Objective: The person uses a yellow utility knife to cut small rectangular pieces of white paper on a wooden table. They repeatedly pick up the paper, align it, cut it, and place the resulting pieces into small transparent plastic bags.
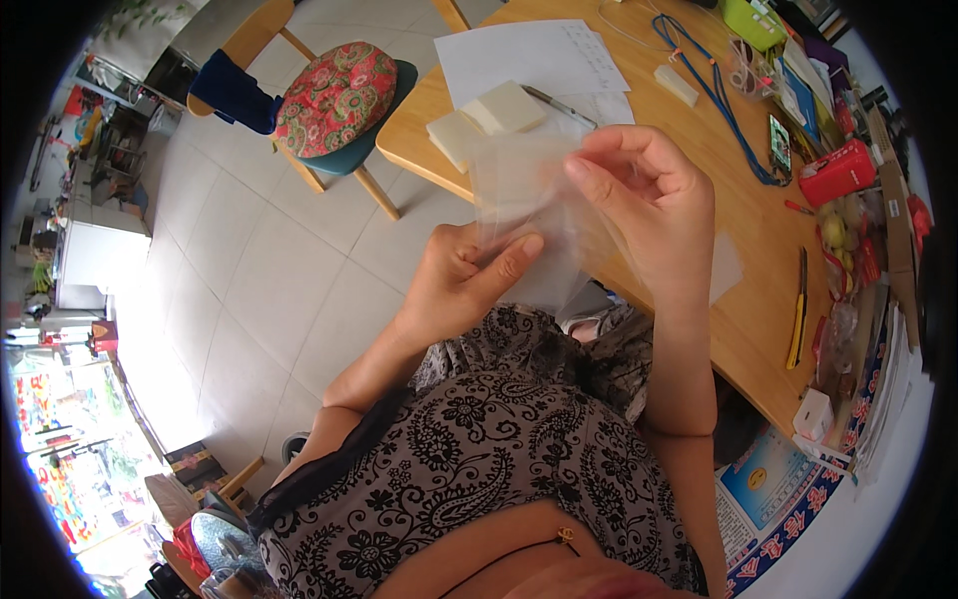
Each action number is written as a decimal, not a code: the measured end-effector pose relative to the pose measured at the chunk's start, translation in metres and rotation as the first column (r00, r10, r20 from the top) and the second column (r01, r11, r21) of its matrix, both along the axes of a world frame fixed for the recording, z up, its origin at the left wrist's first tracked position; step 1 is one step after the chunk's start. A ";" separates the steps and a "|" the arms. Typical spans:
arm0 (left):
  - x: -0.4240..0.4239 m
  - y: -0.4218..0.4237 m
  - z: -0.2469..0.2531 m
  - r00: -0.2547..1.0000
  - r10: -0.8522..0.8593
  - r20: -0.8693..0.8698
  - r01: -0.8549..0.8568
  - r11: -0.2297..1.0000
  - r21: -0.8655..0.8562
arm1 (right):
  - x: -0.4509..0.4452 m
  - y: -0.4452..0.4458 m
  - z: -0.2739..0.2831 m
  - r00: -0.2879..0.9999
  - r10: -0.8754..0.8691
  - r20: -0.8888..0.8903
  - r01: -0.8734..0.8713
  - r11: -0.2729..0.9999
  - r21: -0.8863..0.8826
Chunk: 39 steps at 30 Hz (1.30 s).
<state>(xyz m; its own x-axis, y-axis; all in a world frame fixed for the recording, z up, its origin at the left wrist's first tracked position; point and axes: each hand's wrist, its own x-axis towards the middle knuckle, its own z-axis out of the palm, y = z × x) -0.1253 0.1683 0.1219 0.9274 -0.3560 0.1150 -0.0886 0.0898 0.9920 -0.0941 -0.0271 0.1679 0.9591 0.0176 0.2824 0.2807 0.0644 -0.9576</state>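
Note:
Between my two hands are thin, clear plastic sheets or bags (516, 176); which of the two I cannot tell. My left hand (475, 277) pinches their lower part, thumb on top. Higher up and to the right, the thumb and fingertips of my right hand (655, 198) grip the edge of the film. Both hands are in front of the table's near edge. Just beyond the film, two stacks of cream-coloured, translucent pouches or sheets (509, 107) lie at the table corner. A pen (557, 105) rests beside them on white paper (528, 60) bearing handwriting.
On the wooden table (756, 329) lie a yellow utility knife (798, 314), a blue lanyard cord (722, 112), a small white block (676, 84) and a red container (837, 172). A wooden chair with a patterned cushion (337, 97) stands left of the table on the tiled floor (284, 247).

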 end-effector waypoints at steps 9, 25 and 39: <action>-0.001 -0.001 -0.001 1.000 -0.001 -0.026 0.001 1.000 -0.006 | -0.003 -0.008 0.002 0.996 0.046 -0.073 -0.047 0.999 -0.019; 0.002 0.000 -0.005 0.992 0.100 0.074 -0.095 0.993 -0.065 | -0.016 -0.003 -0.002 0.995 -0.063 0.077 0.065 0.998 -0.017; -0.002 0.003 0.008 0.959 0.008 0.282 -0.058 0.983 0.171 | -0.018 -0.017 0.013 0.996 0.062 0.068 -0.039 0.956 -0.290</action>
